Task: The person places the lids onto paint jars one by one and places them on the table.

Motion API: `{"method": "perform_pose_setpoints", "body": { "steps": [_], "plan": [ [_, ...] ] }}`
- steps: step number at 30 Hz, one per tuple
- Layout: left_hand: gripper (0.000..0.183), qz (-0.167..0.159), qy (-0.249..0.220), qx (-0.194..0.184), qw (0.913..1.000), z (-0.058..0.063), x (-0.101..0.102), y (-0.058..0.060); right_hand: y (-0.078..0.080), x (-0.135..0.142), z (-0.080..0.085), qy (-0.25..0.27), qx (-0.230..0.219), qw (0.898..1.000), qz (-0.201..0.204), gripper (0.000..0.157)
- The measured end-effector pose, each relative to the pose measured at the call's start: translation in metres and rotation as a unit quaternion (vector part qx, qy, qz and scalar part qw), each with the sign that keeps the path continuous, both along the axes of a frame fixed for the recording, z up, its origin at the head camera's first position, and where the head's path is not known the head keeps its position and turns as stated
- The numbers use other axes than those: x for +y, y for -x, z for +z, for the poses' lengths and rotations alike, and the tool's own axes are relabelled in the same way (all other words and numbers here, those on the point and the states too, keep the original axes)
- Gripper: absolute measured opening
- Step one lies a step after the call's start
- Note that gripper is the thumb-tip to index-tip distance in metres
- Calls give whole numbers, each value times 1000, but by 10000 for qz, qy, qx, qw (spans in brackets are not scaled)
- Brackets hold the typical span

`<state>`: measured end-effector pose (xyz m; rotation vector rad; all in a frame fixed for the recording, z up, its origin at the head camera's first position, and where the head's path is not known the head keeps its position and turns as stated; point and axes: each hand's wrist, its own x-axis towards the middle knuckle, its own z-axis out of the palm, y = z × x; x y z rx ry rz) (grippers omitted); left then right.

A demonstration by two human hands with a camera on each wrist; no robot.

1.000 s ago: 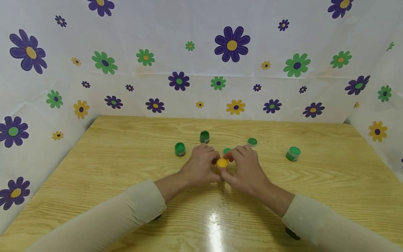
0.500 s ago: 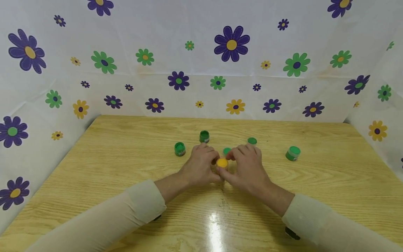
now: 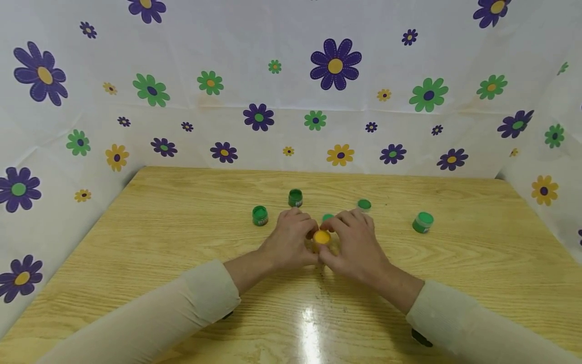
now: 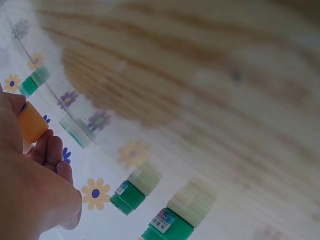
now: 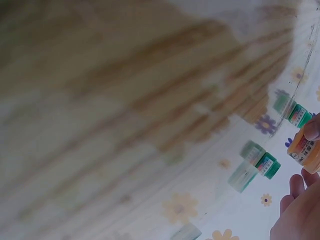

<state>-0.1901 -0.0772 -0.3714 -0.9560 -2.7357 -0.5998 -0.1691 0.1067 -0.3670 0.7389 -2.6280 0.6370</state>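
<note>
Between both hands, near the middle of the table, is a small yellow-orange paint jar [image 3: 322, 237], its round top facing up. My left hand [image 3: 291, 240] grips the jar from the left, fingers behind and thumb in front. From the right, my right hand [image 3: 355, 243] pinches it near the top, thumb at the near rim and fingertips at the far side. The fingers hide much of the jar's sides. In the right wrist view the orange jar [image 5: 303, 150] shows a printed label; in the left wrist view its orange side [image 4: 33, 122] shows beside the fingers.
Two uncapped green paint jars [image 3: 260, 216] [image 3: 295, 197] stand behind and left of the hands. Behind the right hand lie two green-tinted lids [image 3: 328, 217] [image 3: 364, 204]. A capped green jar [image 3: 423, 222] stands farther right. Flowered cloth [image 3: 273, 136] surrounds the wooden table [image 3: 182, 212].
My right thumb and fingers shift slightly left, then back right along the jar's rim. The jar stays in nearly the same spot, and my left hand keeps its grip.
</note>
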Motion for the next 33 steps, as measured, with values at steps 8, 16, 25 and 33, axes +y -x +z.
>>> {"method": "perform_pose_setpoints", "body": {
  "steps": [8, 16, 25, 33],
  "plan": [
    [36, 0, 23, 45, 10000, 0, 0, 1, 1, 0, -1, 52, 72, 10000, 44, 24],
    [35, -3, -5, 83, 10000, 0, 0, 1, 1, 0, 0, 23, 43, 10000, -17, 26],
    [34, 27, 15, 227, 9997, -1, 1, 0, 0, -1, 0, -233, -147, 9991, -314, 37],
    [32, 29, 4, 234, 9997, -2, 2, 0, 0, -1, 1, -244, -248, 9983, -457, 44]
  ]
}}
